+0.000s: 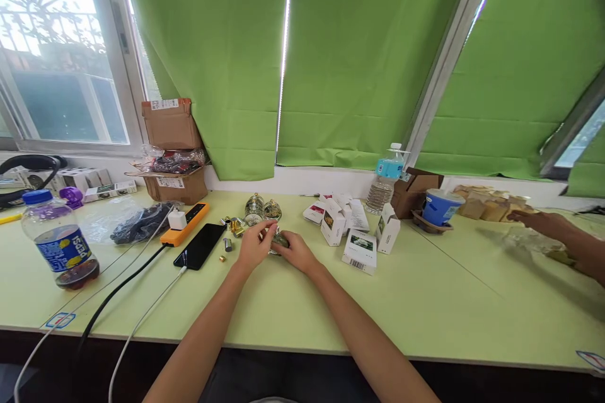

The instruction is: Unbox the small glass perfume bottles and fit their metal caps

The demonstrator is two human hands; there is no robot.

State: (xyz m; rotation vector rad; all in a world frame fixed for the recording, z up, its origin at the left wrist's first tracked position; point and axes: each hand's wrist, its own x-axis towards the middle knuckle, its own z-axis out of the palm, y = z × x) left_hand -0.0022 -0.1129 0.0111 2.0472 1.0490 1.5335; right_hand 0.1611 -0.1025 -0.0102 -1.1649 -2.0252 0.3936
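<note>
My left hand point(255, 245) has its fingers pinched at the top of a small glass jar point(280, 240), on a small pale piece I cannot make out. My right hand point(297, 252) is wrapped round the side of that jar, low over the table. Just behind stand two ornate glass jars with gold and silver trim, a larger one point(254, 206) and a smaller one point(273, 210). Small gold and silver caps lie left of my hands, among them a silver cylinder point(227, 245) and a small gold piece point(222, 259).
Left are a black phone point(200, 246), an orange power strip point(185, 224), cables and a Pepsi bottle point(61, 249). White boxes point(361, 250), a water bottle point(382, 182) and a blue tub point(439, 208) stand right. Another person's hand point(539, 221) reaches in at far right.
</note>
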